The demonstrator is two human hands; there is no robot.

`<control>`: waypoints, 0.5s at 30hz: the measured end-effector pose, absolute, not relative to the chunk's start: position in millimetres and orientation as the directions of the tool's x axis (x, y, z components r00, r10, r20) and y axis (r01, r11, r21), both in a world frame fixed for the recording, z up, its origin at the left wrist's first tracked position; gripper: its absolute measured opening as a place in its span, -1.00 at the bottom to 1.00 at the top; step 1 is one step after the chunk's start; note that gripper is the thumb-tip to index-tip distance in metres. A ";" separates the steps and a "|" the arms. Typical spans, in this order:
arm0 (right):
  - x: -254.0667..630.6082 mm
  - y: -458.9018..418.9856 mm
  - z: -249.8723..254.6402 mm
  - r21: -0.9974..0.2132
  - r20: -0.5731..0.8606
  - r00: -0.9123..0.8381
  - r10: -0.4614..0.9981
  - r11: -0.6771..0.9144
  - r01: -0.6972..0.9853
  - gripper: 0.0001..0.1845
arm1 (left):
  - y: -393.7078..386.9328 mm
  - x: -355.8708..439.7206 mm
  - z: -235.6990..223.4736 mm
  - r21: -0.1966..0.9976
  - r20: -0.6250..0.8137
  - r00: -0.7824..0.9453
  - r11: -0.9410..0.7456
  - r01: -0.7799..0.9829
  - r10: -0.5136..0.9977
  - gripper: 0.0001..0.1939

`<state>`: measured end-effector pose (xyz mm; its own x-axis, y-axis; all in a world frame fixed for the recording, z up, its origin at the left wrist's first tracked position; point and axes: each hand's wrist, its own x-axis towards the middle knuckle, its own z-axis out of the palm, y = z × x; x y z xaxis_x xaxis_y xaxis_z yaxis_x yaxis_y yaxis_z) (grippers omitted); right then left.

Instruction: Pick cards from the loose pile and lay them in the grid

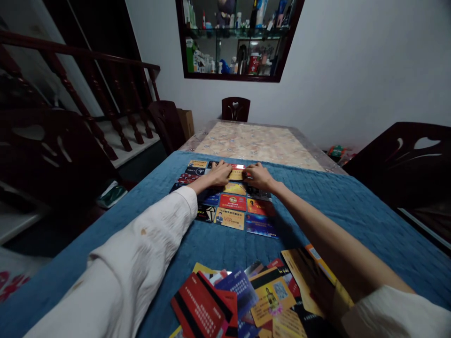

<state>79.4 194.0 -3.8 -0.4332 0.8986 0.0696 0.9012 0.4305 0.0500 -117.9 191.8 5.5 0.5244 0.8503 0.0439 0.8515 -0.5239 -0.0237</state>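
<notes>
Near the far side of the blue cloth, plastic cards lie in rows and columns. Between my hands is a gold card (236, 175) in an upper row. My left hand (220, 174) has its bent fingers at the card's left edge, and my right hand (260, 177) grips its right edge with curled fingers. Below it lie a yellow card (235, 188), a red card (233, 202) and a gold VIP card (229, 218). A blue card (261, 226) forms the lower right corner. Some cards are hidden under my hands and left forearm.
A loose heap of overlapping cards, with a red striped card (200, 305) on its left, lies close to me under my right forearm. The blue cloth (338, 206) covers the near table; the patterned tabletop (253, 138) shows beyond. Dark wooden chairs (405, 159) stand around.
</notes>
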 end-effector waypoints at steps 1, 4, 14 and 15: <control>79.4 194.4 -4.8 0.051 0.065 -0.432 0.899 0.430 0.901 -0.70 | 192.2 -117.6 4.5 -0.026 0.043 0.524 -0.523 0.852 0.851 -0.72; 79.1 196.1 -8.0 0.051 0.059 -0.429 0.902 0.426 0.903 -0.67 | 193.4 -117.2 2.5 -0.028 0.045 0.528 -0.527 0.849 0.848 -0.72; 77.9 196.4 -10.4 0.048 0.042 -0.434 0.900 0.432 0.901 -0.66 | 199.0 -119.2 1.5 -0.011 0.022 0.539 -0.539 0.842 0.842 -0.77; 77.8 195.8 -10.1 0.048 0.042 -0.435 0.900 0.433 0.900 -0.66 | 199.4 -119.3 1.3 -0.012 0.019 0.536 -0.536 0.844 0.844 -0.78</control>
<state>77.8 195.8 -10.1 -0.4345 0.8997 0.0419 0.9003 0.4326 0.0477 -119.3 199.4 1.3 0.5358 0.8441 0.0190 0.8444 -0.5357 -0.0116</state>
